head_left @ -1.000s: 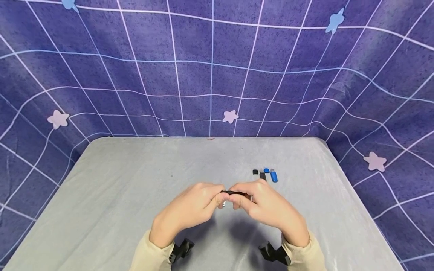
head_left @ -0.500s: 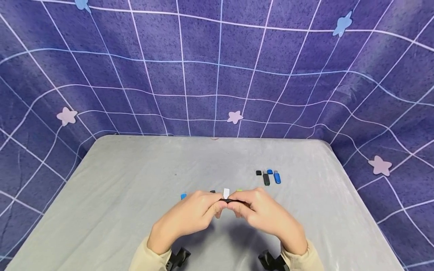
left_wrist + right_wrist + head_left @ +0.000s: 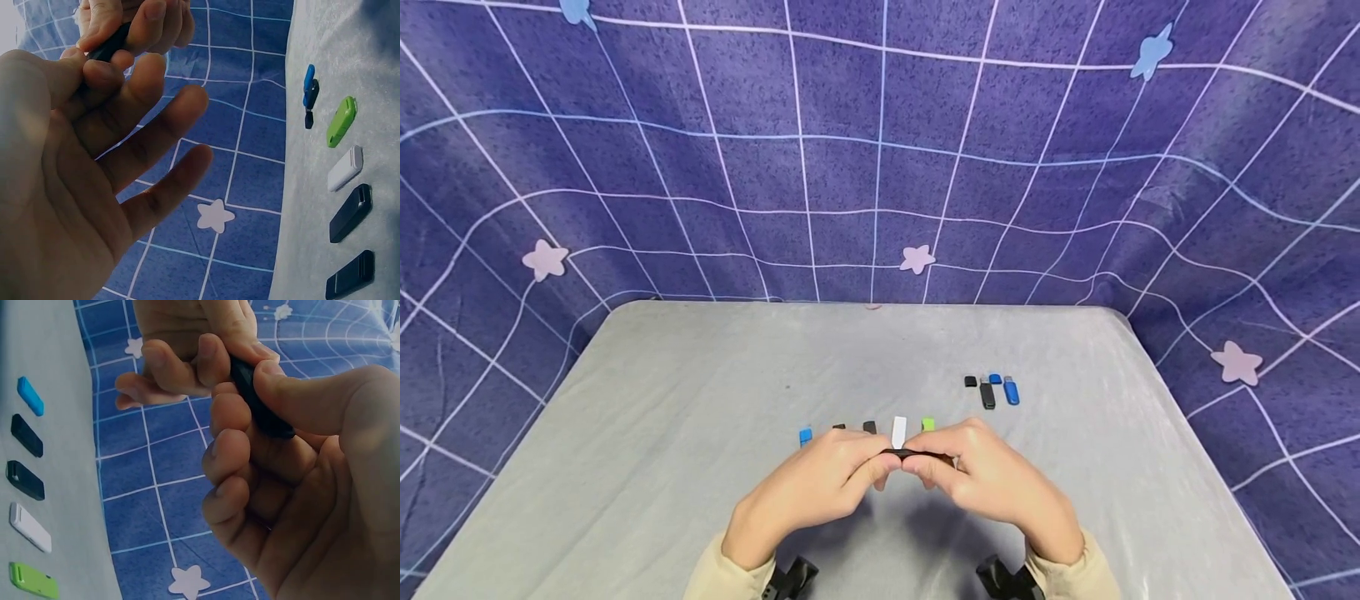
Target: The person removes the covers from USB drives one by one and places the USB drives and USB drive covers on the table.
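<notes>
Both hands meet over the table around a slim black USB stick [image 3: 265,415]. My left hand [image 3: 820,479] pinches one end between thumb and index finger; its other fingers are spread in the left wrist view. At the opposite end, my right hand [image 3: 988,475] grips the stick with its thumb on top and fingers curled underneath. Fingertips cover much of the stick, so whether its cap is fully on cannot be seen. Behind the hands lies a row of USB sticks: blue [image 3: 30,395], black [image 3: 26,435], another black [image 3: 25,480], white [image 3: 898,432] and green [image 3: 33,580].
Farther right on the grey-covered table [image 3: 700,358] lie an uncapped black USB stick [image 3: 988,396] and an uncapped blue one [image 3: 1012,392]. A black cap [image 3: 971,382] and a blue cap [image 3: 995,379] are beside them. A purple gridded curtain [image 3: 835,167] surrounds the table's far side.
Both hands, still on the black USB stick, have come lower in the head view. The row of sticks behind them, hidden one second ago, now shows. The head view has shifted slightly.
</notes>
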Tool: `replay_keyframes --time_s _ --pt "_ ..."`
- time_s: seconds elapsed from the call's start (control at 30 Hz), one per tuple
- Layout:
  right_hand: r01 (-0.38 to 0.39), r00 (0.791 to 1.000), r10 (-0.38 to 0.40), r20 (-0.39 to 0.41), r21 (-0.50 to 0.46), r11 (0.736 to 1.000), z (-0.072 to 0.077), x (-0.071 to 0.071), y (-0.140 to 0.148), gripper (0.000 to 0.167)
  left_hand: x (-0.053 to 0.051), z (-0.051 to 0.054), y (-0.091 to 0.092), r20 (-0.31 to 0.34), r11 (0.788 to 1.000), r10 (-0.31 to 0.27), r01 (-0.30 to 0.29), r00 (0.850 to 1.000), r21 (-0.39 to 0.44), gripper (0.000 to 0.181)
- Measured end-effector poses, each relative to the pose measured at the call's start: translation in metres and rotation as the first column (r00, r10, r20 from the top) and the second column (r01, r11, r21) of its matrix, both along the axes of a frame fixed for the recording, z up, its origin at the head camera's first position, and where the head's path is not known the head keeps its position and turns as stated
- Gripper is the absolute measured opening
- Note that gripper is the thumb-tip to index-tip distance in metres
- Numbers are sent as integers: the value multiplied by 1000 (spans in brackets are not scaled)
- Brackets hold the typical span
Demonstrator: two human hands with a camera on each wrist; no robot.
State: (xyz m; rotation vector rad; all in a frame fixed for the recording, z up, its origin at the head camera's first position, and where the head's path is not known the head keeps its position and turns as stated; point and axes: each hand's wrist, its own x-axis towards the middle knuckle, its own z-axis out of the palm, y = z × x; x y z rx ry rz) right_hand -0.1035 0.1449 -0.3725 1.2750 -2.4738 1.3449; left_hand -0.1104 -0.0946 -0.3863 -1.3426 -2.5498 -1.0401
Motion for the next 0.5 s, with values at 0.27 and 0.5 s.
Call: replay_keyframes --time_s 0.27,0.5 --pt "-31 998 30 -46 -20 999 2 0 4 14 -2 1 1 -31 999 -32 33 999 16 25" --pt "-47 997 46 -59 -10 999 5 -2 6 14 -3 2 3 -51 999 -37 37 998 5 26"
